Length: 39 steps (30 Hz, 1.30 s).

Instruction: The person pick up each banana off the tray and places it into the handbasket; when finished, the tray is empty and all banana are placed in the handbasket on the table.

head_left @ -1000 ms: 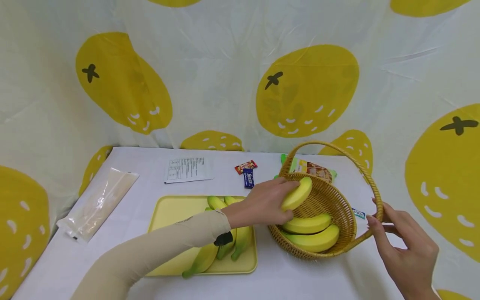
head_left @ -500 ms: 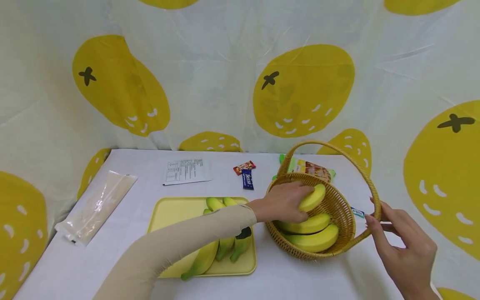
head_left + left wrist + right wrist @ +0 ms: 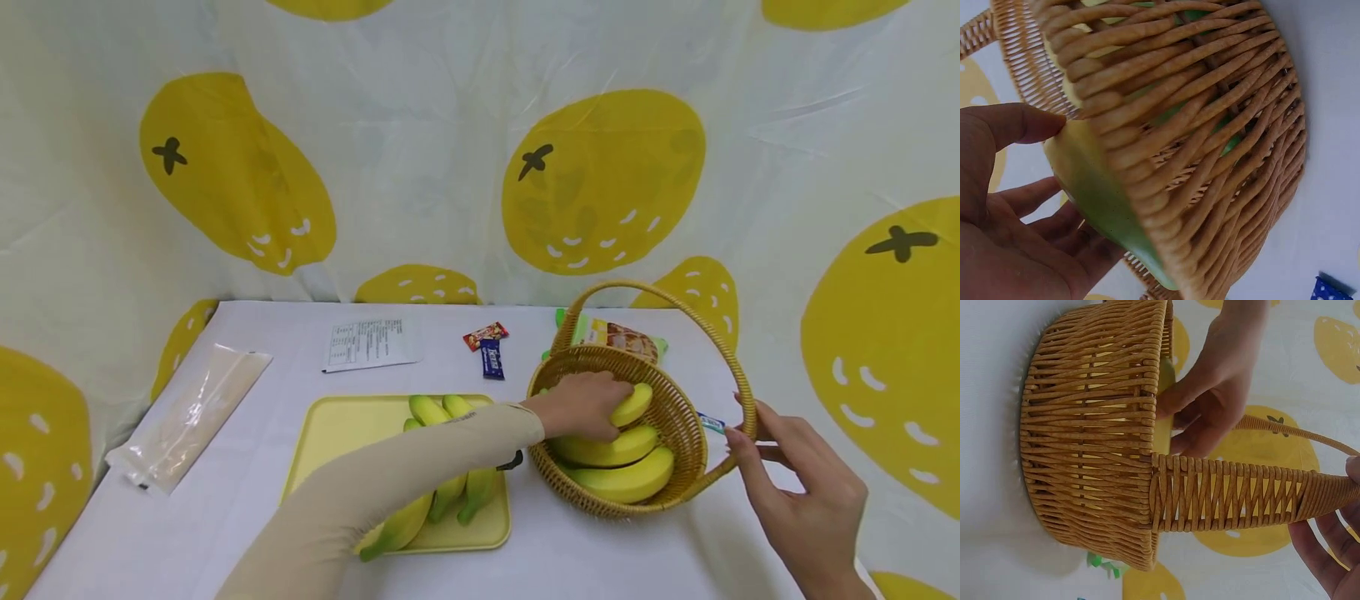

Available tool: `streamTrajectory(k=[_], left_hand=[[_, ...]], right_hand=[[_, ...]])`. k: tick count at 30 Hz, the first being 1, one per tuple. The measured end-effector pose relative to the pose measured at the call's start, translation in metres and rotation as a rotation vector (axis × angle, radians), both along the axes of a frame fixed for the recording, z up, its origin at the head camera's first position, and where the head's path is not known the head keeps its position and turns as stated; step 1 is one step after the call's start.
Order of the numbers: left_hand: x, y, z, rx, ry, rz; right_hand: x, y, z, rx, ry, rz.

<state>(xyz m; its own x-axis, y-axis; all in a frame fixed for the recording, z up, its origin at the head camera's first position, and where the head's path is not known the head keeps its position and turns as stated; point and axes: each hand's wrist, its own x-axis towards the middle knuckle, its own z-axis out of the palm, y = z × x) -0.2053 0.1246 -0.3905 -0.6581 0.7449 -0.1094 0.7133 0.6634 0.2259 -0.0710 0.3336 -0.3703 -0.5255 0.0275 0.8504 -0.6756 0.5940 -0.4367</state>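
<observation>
A wicker basket [image 3: 681,421] with a tall arched handle [image 3: 637,285] stands on the right of the table. Inside lie two yellow bananas [image 3: 626,479], side by side. My left hand [image 3: 588,404] reaches over the basket's rim and holds another banana [image 3: 634,403] above them. In the left wrist view the thumb and fingers grip this banana [image 3: 1100,187], whose green end lies right at the rim. On the basket's right side my right hand [image 3: 806,487] pinches the handle between thumb and fingers. The left palm hides part of the held banana in the head view.
Several green-tipped bananas [image 3: 405,527] lie on a yellow tray [image 3: 337,417], partly under the left sleeve. Small red [image 3: 485,335] and blue [image 3: 492,358] packets, a printed white packet [image 3: 371,343] and a clear bag [image 3: 198,417] lie around. A green-edged food pack [image 3: 626,337] sits behind the basket.
My left hand has carried the banana rightward and down into the basket, beside the other two. My right hand keeps its hold on the handle. The head view has shifted slightly.
</observation>
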Motion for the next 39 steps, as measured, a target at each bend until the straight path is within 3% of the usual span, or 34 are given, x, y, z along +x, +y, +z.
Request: streamTrajectory(k=[5, 14, 19, 25, 29, 36, 39], left_hand=[[-0.001, 0.005, -0.007, -0.046, 0.004, -0.017], [-0.001, 0.005, -0.020, -0.025, -0.007, -0.058], [-0.001, 0.000, -0.021, -0.019, -0.032, -0.043], [0.000, -0.008, -0.015, 0.024, -0.021, -0.033], [0.003, -0.019, -0.008, 0.107, -0.026, -0.038], [0.022, -0.052, 0.013, 0.315, -0.087, -0.054], [0.030, -0.071, 0.023, 0.370, -0.097, -0.031]], right_hand=[[-0.001, 0.002, -0.001, 0.012, 0.008, 0.000], [-0.002, 0.004, -0.003, 0.034, -0.007, -0.015], [-0.001, 0.002, -0.003, 0.021, 0.014, 0.002], [0.000, 0.000, -0.002, 0.004, 0.027, 0.008], [0.001, -0.001, 0.000, -0.008, 0.028, 0.016], [-0.001, -0.005, 0.003, -0.036, 0.040, 0.043], [-0.001, -0.006, 0.002, -0.050, 0.043, 0.048]])
